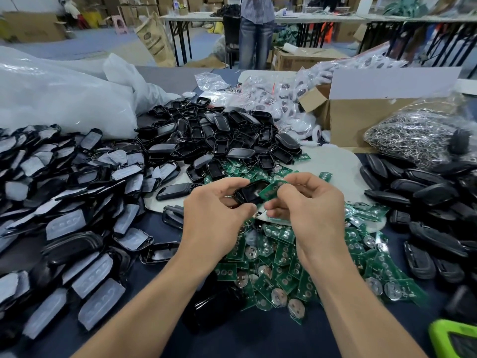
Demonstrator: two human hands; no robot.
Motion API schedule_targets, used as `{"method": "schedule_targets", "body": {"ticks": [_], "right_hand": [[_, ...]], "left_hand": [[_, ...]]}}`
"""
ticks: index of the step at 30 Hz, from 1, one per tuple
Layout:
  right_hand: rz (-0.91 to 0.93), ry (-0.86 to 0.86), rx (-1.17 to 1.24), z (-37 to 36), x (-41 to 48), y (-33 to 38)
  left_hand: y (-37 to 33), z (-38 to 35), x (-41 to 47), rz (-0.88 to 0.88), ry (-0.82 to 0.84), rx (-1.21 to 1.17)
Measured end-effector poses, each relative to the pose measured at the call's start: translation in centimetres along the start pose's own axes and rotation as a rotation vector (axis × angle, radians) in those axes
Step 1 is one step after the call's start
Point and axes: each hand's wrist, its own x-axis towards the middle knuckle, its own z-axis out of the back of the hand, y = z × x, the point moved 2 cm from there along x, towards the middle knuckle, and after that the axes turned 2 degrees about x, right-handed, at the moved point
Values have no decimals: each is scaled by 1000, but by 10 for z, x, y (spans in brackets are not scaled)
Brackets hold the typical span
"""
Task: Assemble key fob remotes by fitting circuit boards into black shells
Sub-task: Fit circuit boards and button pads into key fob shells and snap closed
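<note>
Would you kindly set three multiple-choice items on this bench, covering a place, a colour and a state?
1. Where does the heap of loose boards lie? A in a box; B on the table; C on the floor.
2. What colour is the board pinched by the right hand? A green; B red; C blue.
3. What is the left hand doing? A resting flat; B hanging empty; C holding a black shell.
Answers: 1 B, it spreads across the table; 2 A, its face is green; 3 C, fingers curl round the shell.
</note>
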Motion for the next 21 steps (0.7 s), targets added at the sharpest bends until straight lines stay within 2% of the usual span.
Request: {"method": "schedule_targets", "body": {"ticks": [4, 8, 21], "right_hand": [[-16, 22, 11, 0, 0, -1], [89, -21, -215, 3, 2, -4], [85, -52, -308, 6, 5, -7]], "left_hand": [[-1, 0, 0, -5, 2, -23], [-3, 1, -2, -18, 10, -46], [0, -1, 1, -6, 107, -195]]}}
